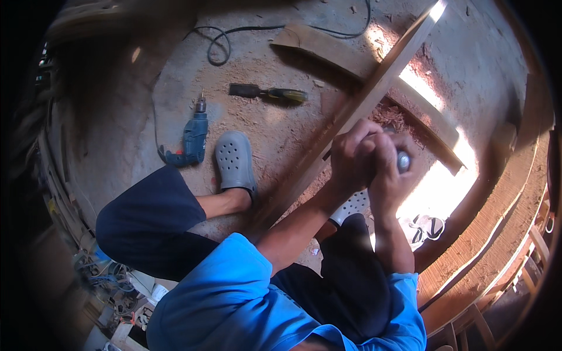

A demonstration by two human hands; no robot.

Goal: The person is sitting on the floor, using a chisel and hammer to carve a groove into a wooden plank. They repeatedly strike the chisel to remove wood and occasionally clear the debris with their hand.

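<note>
Both my hands are closed close together over a long wooden beam [374, 88] that slants from lower left to upper right. My left hand [352, 149] and my right hand [393, 158] wrap round a dark tool with a rounded, shiny grey end [403, 161]. Most of that tool is hidden by my fingers, so its kind cannot be told. Reddish wood shavings [398, 117] lie just beyond my hands. To the left on the floor rest a wide chisel [269, 93] with a yellowish-dark handle and a blue corded drill [195, 137] with a bit in its chuck.
Another wooden piece [328, 50] lies crosswise under the beam. A dark cord [225, 44] curls at the top. My feet wear grey clogs [234, 158]. Large planks [492, 245] stand along the right, and wires and clutter [117, 286] fill the lower left.
</note>
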